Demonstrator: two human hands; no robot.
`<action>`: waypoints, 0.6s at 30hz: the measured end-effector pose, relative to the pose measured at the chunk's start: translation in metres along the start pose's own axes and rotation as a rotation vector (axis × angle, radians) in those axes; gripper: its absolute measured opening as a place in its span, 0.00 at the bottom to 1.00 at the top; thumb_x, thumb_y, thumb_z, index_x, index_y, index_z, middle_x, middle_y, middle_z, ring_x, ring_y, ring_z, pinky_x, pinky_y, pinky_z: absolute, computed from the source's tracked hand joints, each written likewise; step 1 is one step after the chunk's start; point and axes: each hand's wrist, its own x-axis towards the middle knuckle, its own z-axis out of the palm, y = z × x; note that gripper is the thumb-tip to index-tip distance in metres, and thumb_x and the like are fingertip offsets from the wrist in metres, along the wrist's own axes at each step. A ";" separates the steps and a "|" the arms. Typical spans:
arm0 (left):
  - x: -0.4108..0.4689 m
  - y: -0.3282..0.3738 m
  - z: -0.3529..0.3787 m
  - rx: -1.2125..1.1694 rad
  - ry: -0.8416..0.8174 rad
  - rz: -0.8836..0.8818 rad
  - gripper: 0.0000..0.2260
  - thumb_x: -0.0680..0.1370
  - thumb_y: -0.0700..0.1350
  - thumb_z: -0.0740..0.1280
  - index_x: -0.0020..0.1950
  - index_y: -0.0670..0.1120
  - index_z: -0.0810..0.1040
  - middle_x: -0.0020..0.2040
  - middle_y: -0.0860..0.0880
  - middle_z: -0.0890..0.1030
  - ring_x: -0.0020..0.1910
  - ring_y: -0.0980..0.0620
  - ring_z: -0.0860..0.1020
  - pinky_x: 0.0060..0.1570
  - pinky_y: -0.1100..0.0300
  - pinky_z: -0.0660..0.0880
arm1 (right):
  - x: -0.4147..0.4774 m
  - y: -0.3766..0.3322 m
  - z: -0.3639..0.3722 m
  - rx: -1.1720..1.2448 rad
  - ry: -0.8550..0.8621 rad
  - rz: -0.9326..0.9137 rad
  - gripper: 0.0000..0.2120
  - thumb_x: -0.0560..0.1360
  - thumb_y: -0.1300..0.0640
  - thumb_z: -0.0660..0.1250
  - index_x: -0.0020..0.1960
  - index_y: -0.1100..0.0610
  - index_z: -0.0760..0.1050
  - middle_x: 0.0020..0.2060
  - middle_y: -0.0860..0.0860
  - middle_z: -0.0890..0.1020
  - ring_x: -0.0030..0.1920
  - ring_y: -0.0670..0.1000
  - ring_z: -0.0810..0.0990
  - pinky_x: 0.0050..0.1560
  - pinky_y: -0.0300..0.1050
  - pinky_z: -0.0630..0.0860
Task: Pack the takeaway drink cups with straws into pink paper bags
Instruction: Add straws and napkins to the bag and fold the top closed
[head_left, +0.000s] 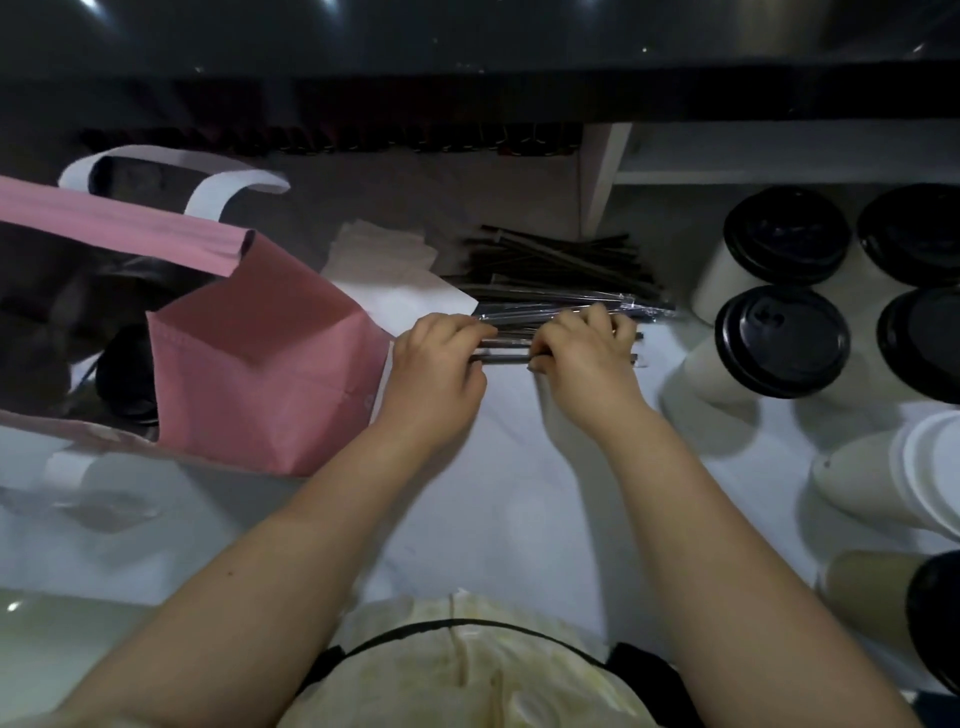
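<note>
Step in hand: picking straws out for the bag. It looks like the straw stage of one order, not cup loading.
Left hand: the left hand (434, 358), at frame centre, has its fingers curled round the left ends of a few straws (506, 351).
Right hand: the right hand (582, 353), just right of centre, has its fingers curled over the same straws further along, so both hands grasp them.
Straws: dark and film-wrapped, they lie level across the frame between the two hands, at the near edge of the straw pile (561, 270) above centre. I cannot tell whether they are lifted off the surface (519, 493).
Pink bag: the pink bag (249, 358) stands open at left of the frame, its near side touching or almost touching the left wrist, with white handles toward the upper left.
Cup in bag: a dark-lidded cup (124, 382) shows inside the bag at its left; how many more are inside is hidden.
Cups waiting: white cups (782, 340) with black lids stand at the right edge, well apart from the bag.
Other: white napkins (384, 247) lie between the bag and the pile.
Next move calls for: separating the wanted straws from the pile, then carrying them left and tipping them end-down into the bag's mouth beside the cup.
Risk: slippery wrappers may drag extra straws along or let one slide out.
</note>
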 end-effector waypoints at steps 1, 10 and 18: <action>0.001 0.000 -0.001 -0.004 0.012 0.005 0.18 0.71 0.35 0.68 0.60 0.45 0.81 0.59 0.47 0.80 0.61 0.43 0.74 0.61 0.45 0.69 | 0.000 0.001 0.000 0.000 0.009 0.001 0.02 0.75 0.54 0.68 0.46 0.51 0.78 0.48 0.47 0.78 0.56 0.55 0.68 0.57 0.50 0.52; 0.003 0.002 -0.012 -0.012 0.068 0.032 0.18 0.71 0.34 0.68 0.60 0.43 0.81 0.59 0.45 0.80 0.61 0.41 0.74 0.61 0.43 0.70 | 0.003 0.005 -0.011 0.062 0.097 -0.044 0.04 0.77 0.62 0.64 0.46 0.54 0.71 0.41 0.50 0.80 0.47 0.57 0.73 0.45 0.47 0.54; -0.005 0.011 -0.029 0.049 0.074 -0.002 0.21 0.72 0.37 0.68 0.65 0.46 0.78 0.63 0.45 0.77 0.65 0.42 0.71 0.64 0.47 0.66 | 0.005 -0.002 -0.027 0.075 -0.104 -0.011 0.08 0.82 0.53 0.57 0.54 0.57 0.70 0.52 0.56 0.78 0.52 0.60 0.75 0.43 0.49 0.63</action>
